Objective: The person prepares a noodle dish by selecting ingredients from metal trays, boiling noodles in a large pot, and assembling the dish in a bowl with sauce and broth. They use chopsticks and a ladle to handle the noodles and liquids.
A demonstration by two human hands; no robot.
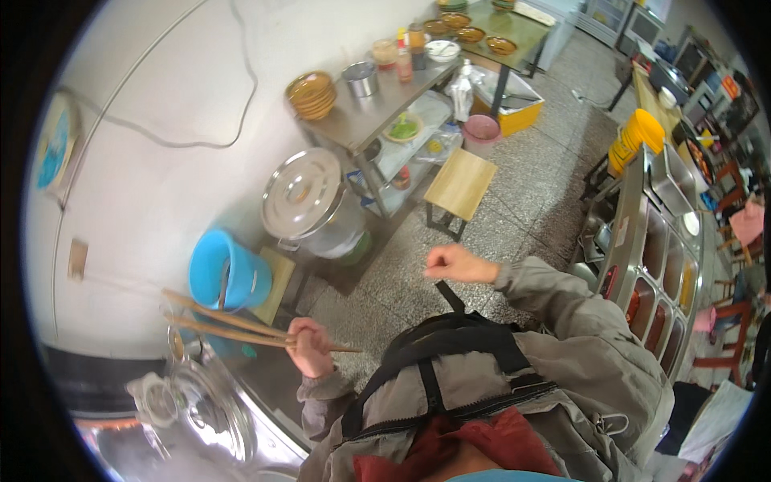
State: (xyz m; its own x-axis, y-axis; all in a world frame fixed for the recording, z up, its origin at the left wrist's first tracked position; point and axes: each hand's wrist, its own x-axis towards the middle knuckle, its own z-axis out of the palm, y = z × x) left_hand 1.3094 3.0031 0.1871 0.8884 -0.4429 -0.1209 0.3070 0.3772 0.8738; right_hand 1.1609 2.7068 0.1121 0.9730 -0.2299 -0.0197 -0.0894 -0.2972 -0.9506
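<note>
My left hand (309,347) grips a pair of long wooden chopsticks (241,330), their far ends spread apart and reaching left over the steel cooking station. My right hand (461,264) hangs in front of my waist with its fingers curled in; I see nothing in it. Just below that hand, the end of a black strap (449,296) sticks out from the dark apron or bag at my waist. At the lower left, a shiny round steel lid (211,410) sits on the steel counter (268,416), with steam rising nearby.
A blue bucket (232,274) stands beside a lidded steel stockpot (304,199). Ahead is a low wooden stool (462,181). A steel table (385,102) carries stacked brown bowls (311,96) and bottles. On my right runs a serving counter with steel food pans (656,241).
</note>
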